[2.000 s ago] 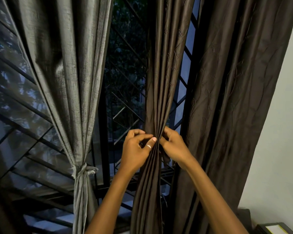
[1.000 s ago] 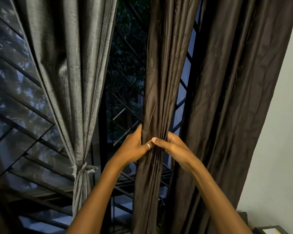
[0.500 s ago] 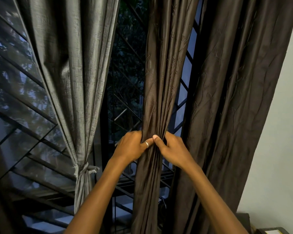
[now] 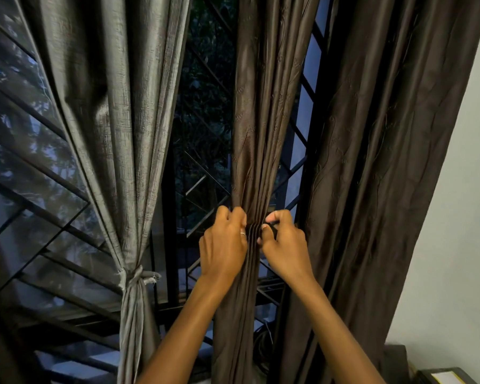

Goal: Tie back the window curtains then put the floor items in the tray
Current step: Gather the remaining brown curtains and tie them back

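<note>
A dark brown curtain panel (image 4: 263, 112) hangs in the middle of the window, bunched into narrow folds at hand height. My left hand (image 4: 223, 245) grips the gathered folds from the left, a ring on one finger. My right hand (image 4: 283, 245) pinches a dark band (image 4: 273, 231) against the same bunch from the right. A grey curtain (image 4: 108, 106) on the left is tied at its waist with a grey knot (image 4: 135, 277). A wider brown curtain (image 4: 385, 162) hangs loose on the right.
Behind the curtains is a window with a black metal grille (image 4: 203, 184) and dark foliage outside. A pale wall (image 4: 455, 217) stands on the right. A dark box with a white and yellow top (image 4: 452, 378) shows at the bottom right corner.
Both hands have closed tighter on the brown panel and squeezed its folds into a narrower bunch. My right hand now shows a dark band at its fingertips.
</note>
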### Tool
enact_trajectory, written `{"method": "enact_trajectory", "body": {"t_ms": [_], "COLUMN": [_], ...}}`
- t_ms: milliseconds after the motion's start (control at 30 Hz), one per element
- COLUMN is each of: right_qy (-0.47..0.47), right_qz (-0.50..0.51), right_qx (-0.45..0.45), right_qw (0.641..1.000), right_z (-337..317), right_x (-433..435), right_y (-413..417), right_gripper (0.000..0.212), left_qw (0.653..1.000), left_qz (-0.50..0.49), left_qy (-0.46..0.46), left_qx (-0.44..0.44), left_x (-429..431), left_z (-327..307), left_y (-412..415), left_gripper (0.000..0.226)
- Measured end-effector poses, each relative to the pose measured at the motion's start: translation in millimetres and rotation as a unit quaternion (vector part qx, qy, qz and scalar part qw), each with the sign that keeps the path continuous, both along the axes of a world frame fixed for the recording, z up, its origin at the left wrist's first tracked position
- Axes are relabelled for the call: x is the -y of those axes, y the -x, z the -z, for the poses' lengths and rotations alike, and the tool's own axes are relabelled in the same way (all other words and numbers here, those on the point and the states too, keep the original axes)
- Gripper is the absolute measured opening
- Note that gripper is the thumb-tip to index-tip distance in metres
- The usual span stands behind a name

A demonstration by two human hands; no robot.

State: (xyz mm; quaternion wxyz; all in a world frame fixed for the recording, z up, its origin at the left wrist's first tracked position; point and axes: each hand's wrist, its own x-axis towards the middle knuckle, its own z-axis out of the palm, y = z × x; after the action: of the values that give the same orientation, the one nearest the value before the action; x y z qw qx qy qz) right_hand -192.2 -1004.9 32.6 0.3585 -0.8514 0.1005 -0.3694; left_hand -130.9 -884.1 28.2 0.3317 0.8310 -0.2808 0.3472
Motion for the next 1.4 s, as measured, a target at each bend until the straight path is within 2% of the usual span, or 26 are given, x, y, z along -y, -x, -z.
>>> {"method": "enact_trajectory", "body": {"t_ms": [67,167,233,300,400,500,600,667,767,867,967,1100,1200,1400], "right_qy": [-0.071,-0.168,-0.247,-0.287,-0.318,-0.329,-0.324,-0.311,-0.293,-0.285,-0.261,-0.08,0.04,0.146], "right_qz": [-0.037,-0.085,-0.122,-0.146,-0.165,-0.172,-0.175,-0.178,-0.182,-0.193,-0.198,-0.149,-0.108,-0.044], "right_qx": [0.008,0.016,0.016,0.012,0.006,0.009,0.004,-0.003,-0.007,0.009,0.028,-0.009,-0.04,0.017], "right_qw": [0.997,0.982,0.961,0.947,0.934,0.928,0.93,0.933,0.939,0.939,0.945,0.986,0.993,0.988], "right_z": [-0.3,-2.9,-5.9,-8.4,-9.5,-8.5,-9.7,-10.2,-8.1,-0.1,12.1,23.7,25.6,26.8], "right_x": [-0.8,-0.5,-1.1,-2.2,-3.9,-5.4,-9.3,-12.5,-14.5,-13.6,-13.1,-12.2,-16.8,-20.1], "right_y": [0.1,1.3,1.0,0.9,1.5,1.9,2.3,2.0,1.6,0.2,-1.0,-1.3,-3.9,-5.3], "right_gripper": [0.011,0.015,0.023,0.029,0.032,0.033,0.033,0.033,0.032,0.024,0.029,0.03,0.04,0.026], "left_qw": [0.999,0.991,0.977,0.962,0.946,0.945,0.953,0.963,0.969,0.967,0.96,0.943,0.94,0.94], "left_qz": [0.036,0.106,0.155,0.19,0.236,0.248,0.248,0.237,0.231,0.231,0.223,0.191,0.172,0.165], "left_qy": [0.008,0.073,0.126,0.145,0.127,0.08,0.014,0.001,0.017,0.02,0.055,0.086,0.08,0.078], "left_qx": [-0.002,-0.022,-0.075,-0.133,-0.185,-0.197,-0.175,-0.127,-0.087,-0.103,-0.161,-0.258,-0.283,-0.289], "left_x": [-0.1,0.2,-2.2,-5.8,-10.9,-18.6,-23.6,-22.7,-22.5,-23.3,-21.1,-17.4,-15.7,-13.5], "left_z": [-0.5,-0.8,-0.1,2.3,6.6,7.5,6.6,6.6,4.4,-0.7,-8.2,-19.3,-26.4,-26.7], "left_y": [-3.0,-9.1,-13.1,-17.0,-19.3,-21.6,-20.1,-17.8,-16.4,-14.5,-9.4,-6.8,-9.7,-12.1], "left_gripper": [0.006,0.017,0.028,0.035,0.03,0.022,0.036,0.038,0.022,0.01,0.012,0.022,0.025,0.028]}}
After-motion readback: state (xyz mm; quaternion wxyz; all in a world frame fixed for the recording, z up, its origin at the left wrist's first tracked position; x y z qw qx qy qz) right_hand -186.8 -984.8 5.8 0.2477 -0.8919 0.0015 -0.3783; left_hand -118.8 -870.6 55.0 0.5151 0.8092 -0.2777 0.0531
